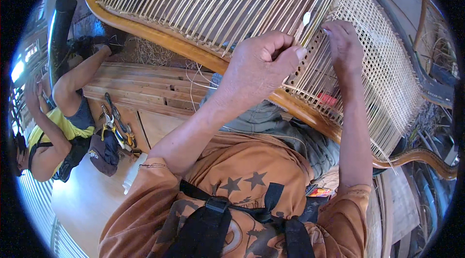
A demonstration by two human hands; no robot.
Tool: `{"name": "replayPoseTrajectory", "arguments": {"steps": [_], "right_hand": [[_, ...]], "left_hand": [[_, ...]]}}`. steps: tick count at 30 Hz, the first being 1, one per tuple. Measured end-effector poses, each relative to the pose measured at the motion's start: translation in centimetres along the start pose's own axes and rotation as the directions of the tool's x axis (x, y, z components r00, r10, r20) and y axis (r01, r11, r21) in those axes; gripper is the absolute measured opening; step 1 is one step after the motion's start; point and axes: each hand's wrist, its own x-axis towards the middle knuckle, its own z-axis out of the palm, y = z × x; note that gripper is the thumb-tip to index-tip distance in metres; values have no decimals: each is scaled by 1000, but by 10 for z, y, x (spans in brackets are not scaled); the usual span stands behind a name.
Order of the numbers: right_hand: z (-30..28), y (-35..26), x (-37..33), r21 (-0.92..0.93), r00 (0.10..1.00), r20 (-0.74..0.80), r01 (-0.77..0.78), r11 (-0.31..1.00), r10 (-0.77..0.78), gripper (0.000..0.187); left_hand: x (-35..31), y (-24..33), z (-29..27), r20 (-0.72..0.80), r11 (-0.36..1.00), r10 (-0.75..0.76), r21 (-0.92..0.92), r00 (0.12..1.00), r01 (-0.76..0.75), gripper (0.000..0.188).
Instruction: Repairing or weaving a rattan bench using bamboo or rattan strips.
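A curved wooden chair frame (189, 50) carries pale cane strands (232, 1) strung side by side, with a finished lattice of woven cane (378, 21) on its right. My left hand (264, 62) is closed in a pinch over the strands near the middle rail with its row of holes. From its fingers a thin strip with a flat white tip (306, 18) sticks up. Just to the right, my right hand (345, 47) hangs over the edge of the weave, fingers bent together. What they grip, if anything, is hidden.
Another person (58, 127) in a yellow top sits at far left. Pliers (110, 125) and other hand tools lie on a wooden surface beside a dark cap (104, 154). Loose cane fibres (150, 52) lie beyond the frame. A red item (328, 98) shows beneath the strands.
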Motion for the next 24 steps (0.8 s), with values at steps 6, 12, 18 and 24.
{"name": "replayPoseTrajectory", "arguments": {"steps": [6,12,18,24], "right_hand": [[-40,-20,-13,39,959,-254,-123,992,128,16],[-93,-100,-141,811,723,-147,-303,501,675,26],[-110,-107,-252,945,467,-274,-33,327,841,20],[-137,-60,-381,877,-69,-399,-320,358,915,22]], "left_hand": [[-6,11,13,44,978,60,-203,997,-50,29],[-30,28,110,427,971,220,-180,877,-156,27],[-88,23,196,777,998,56,-63,627,-11,26],[-115,3,204,913,836,3,222,409,-502,31]]}}
